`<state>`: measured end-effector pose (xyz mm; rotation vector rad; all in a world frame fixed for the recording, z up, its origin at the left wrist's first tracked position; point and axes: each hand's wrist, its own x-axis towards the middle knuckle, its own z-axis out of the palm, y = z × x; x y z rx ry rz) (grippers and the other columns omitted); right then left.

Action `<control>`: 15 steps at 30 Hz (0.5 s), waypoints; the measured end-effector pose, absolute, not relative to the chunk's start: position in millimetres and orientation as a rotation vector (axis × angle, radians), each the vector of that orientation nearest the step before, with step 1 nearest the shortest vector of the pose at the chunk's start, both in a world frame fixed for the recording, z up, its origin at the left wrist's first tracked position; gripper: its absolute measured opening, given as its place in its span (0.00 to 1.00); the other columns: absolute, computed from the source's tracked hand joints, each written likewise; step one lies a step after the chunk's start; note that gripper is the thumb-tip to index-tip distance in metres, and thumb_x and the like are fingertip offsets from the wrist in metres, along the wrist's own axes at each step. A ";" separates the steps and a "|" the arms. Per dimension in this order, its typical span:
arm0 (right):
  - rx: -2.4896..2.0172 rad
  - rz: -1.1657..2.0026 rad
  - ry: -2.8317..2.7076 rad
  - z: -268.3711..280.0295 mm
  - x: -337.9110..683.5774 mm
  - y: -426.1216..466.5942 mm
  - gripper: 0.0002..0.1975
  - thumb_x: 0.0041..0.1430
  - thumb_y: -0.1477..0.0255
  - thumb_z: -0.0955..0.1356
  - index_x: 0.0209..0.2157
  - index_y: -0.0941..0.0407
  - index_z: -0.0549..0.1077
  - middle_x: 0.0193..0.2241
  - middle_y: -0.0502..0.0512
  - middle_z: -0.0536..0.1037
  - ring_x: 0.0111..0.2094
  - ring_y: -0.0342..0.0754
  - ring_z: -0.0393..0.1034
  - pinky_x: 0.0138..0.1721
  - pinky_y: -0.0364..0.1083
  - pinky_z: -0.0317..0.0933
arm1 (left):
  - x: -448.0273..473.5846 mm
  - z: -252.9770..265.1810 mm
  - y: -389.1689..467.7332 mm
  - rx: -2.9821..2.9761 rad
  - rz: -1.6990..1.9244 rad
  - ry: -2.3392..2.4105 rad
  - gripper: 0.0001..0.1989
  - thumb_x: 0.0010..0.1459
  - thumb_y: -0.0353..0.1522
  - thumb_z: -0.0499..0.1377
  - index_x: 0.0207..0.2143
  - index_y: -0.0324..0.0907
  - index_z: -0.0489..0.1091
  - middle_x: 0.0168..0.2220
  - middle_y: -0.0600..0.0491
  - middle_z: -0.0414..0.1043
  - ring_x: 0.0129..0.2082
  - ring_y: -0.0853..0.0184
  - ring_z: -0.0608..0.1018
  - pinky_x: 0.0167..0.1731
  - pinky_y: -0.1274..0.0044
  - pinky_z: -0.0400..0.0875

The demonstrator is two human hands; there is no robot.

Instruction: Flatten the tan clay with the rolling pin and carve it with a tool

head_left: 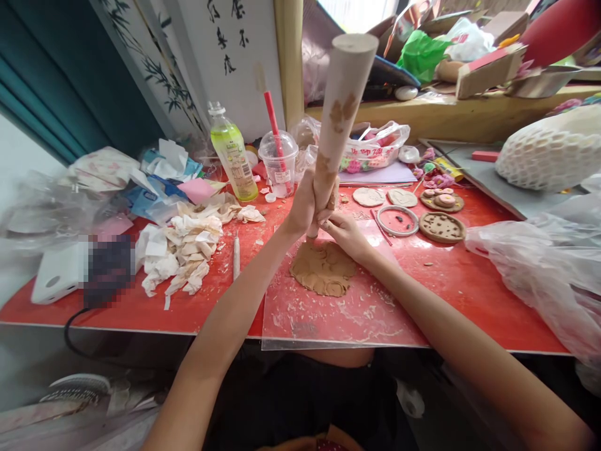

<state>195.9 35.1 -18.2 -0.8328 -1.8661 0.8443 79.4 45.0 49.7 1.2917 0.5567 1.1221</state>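
Observation:
A pale wooden rolling pin (340,106), smeared with brown clay, stands nearly upright with its lower end pressed onto a flattened slab of brown clay (323,269). My left hand (302,203) is wrapped around the pin's lower part. My right hand (342,230) grips the pin just below it, close to the clay. The slab lies on a clear plastic sheet (347,313) on the red table (469,282).
Crumpled tissues (185,247) and a thin tool (236,255) lie to the left. A green drink bottle (231,153) and a plastic cup with a red straw (278,163) stand behind. Clay discs (441,227) and a ring (398,220) lie at right. Plastic bags (544,263) crowd the right edge.

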 end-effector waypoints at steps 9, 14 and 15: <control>-0.927 0.891 -1.850 -23.0 193.6 40.6 0.25 0.56 0.49 0.60 0.26 0.58 0.66 0.28 0.54 0.70 0.31 0.46 0.63 0.35 0.45 0.59 | 79.7 47.0 57.4 1.222 1.087 0.501 0.26 0.61 0.46 0.39 0.15 0.42 0.56 0.12 0.56 0.53 0.09 0.77 0.51 0.09 0.79 0.45; -0.923 0.958 -1.828 -22.8 188.9 42.6 0.27 0.56 0.46 0.58 0.25 0.57 0.65 0.26 0.54 0.70 0.30 0.46 0.65 0.33 0.45 0.62 | 81.2 43.5 68.2 1.107 1.134 0.511 0.25 0.60 0.47 0.41 0.16 0.43 0.54 0.12 0.58 0.51 0.08 0.77 0.50 0.08 0.79 0.45; -0.923 0.975 -1.828 -22.4 188.0 41.9 0.27 0.56 0.46 0.57 0.25 0.57 0.65 0.26 0.54 0.70 0.30 0.45 0.65 0.33 0.45 0.62 | 81.4 43.2 69.4 1.080 1.136 0.523 0.25 0.60 0.48 0.42 0.16 0.43 0.53 0.11 0.58 0.49 0.08 0.77 0.50 0.08 0.80 0.45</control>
